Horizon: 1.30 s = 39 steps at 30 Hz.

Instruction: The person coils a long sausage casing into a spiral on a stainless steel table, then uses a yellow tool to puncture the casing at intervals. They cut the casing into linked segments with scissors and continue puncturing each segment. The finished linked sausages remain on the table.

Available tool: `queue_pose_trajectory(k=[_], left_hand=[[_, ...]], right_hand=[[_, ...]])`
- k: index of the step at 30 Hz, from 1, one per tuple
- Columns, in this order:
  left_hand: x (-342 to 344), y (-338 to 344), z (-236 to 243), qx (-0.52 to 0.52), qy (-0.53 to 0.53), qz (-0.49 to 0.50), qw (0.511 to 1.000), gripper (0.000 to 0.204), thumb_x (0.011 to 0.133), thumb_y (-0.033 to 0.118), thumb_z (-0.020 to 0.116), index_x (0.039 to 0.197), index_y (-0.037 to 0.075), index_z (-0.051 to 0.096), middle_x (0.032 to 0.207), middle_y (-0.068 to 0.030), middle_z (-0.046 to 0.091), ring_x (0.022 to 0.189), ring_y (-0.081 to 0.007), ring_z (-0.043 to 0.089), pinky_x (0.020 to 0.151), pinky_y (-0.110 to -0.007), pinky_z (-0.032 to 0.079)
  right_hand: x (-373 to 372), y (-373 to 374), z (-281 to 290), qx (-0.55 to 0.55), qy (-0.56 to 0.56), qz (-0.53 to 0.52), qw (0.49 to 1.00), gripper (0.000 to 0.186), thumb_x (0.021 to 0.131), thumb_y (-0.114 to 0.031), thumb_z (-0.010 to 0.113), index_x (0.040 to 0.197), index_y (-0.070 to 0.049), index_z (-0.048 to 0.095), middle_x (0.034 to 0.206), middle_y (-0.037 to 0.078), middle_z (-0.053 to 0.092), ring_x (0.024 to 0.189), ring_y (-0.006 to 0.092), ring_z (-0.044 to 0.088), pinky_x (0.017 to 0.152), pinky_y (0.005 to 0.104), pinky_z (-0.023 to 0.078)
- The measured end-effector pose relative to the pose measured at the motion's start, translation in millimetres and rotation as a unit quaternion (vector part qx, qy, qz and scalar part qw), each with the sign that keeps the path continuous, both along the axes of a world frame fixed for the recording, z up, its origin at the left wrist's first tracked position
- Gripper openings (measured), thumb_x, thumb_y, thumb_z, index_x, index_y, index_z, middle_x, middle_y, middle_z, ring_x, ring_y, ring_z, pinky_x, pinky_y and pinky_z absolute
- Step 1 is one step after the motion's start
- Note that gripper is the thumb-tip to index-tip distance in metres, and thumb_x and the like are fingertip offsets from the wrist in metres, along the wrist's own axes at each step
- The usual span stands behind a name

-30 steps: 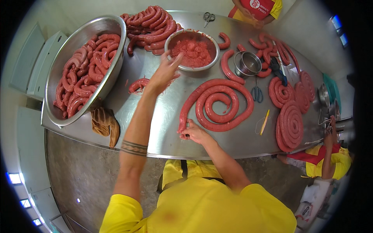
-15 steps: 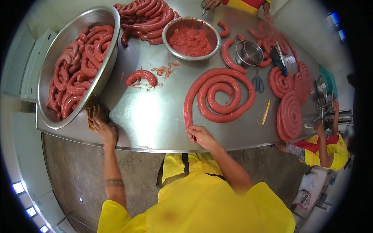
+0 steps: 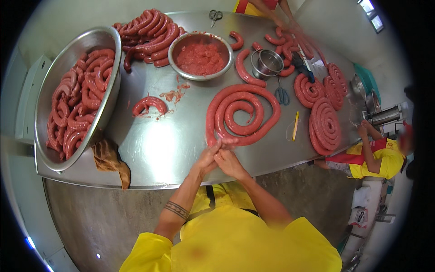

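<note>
A long raw sausage [image 3: 273,119] lies in a loose spiral on the steel table, its outer end running toward me. My left hand [image 3: 207,159] is closed around that end from the left side. Right against it, my right hand [image 3: 229,162] has its fingers curled at the tip of the same sausage. The fingers overlap, so the very tip is hidden. Beyond the spiral stands a steel bowl [image 3: 176,72] of red minced meat. A short curved sausage [image 3: 156,103] and meat scraps [image 3: 174,96] lie to the left.
A large steel basin [image 3: 116,59] of sausages tilts at the left, with a brown cloth [image 3: 103,156] beside it. Sausages [image 3: 147,29] are heaped behind. At right lie blue-handled scissors [image 3: 282,96], a yellow pen-like tool [image 3: 296,127] and coiled sausages [image 3: 325,124]. Co-workers [image 3: 380,156] stand right and far.
My left hand has let go of the brown cloth and come right to join my right hand at the sausage end. A far co-worker's hand has left the scissors at the back.
</note>
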<state>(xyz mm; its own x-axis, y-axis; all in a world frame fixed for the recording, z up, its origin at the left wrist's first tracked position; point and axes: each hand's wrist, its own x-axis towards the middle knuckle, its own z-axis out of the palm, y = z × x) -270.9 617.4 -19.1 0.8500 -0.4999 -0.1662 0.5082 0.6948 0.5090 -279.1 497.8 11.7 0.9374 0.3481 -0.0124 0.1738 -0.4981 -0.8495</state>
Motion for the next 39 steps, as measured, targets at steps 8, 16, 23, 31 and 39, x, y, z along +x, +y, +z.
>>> queue_pose_trajectory(k=[8,16,23,31,39], left_hand=[[-11.4,36.7,-17.6,0.135,-0.002,0.025,0.991,0.055,0.11,0.045,0.033,0.084,0.003,0.058,0.132,-0.0248,0.062,0.122,-0.028,0.057,0.106,-0.04,0.045],[-102.3,-23.4,-58.5,0.064,0.088,-0.196,0.975,0.065,0.107,0.057,0.029,0.098,0.003,0.064,0.141,-0.0203,0.057,0.124,-0.025,0.053,0.111,-0.038,0.038],[7.2,-20.4,-7.4,0.224,-0.071,0.003,0.972,0.071,0.109,0.056,0.023,0.113,0.002,0.069,0.125,-0.0099,0.069,0.109,-0.0192,0.059,0.099,-0.033,0.043],[-24.6,-6.7,-13.5,0.109,0.225,0.012,0.968,0.063,0.11,0.049,0.029,0.086,0.003,0.065,0.124,-0.0189,0.068,0.094,-0.0245,0.068,0.085,-0.038,0.054],[-14.7,-25.3,-15.7,0.07,0.144,0.053,0.986,0.066,0.11,0.049,0.027,0.072,0.006,0.06,0.13,-0.0247,0.064,0.107,-0.0275,0.066,0.091,-0.04,0.052]], right_hand=[[-25.9,11.5,-1.9,-0.074,0.05,0.09,0.992,0.025,0.091,-0.019,0.055,0.085,0.004,0.061,0.084,0.03,0.064,0.07,0.0482,0.065,0.06,0.0564,0.048],[-84.7,-57.6,-4.1,-0.168,0.277,0.265,0.908,0.027,0.09,-0.018,0.051,0.092,0.005,0.066,0.099,0.029,0.066,0.094,0.0428,0.064,0.086,0.0529,0.048],[-12.0,-54.8,23.7,-0.108,0.098,0.12,0.982,0.026,0.091,-0.022,0.056,0.088,0.003,0.063,0.084,0.028,0.065,0.081,0.0468,0.064,0.07,0.0527,0.051],[-37.8,-40.7,-4.8,-0.101,0.085,0.201,0.971,0.024,0.088,-0.021,0.057,0.085,0.001,0.063,0.076,0.027,0.064,0.071,0.0459,0.065,0.067,0.0556,0.05],[-39.8,-76.0,-11.1,-0.082,0.026,0.229,0.97,0.024,0.087,-0.022,0.056,0.085,0.0,0.065,0.073,0.023,0.068,0.07,0.0428,0.067,0.067,0.0534,0.053]])
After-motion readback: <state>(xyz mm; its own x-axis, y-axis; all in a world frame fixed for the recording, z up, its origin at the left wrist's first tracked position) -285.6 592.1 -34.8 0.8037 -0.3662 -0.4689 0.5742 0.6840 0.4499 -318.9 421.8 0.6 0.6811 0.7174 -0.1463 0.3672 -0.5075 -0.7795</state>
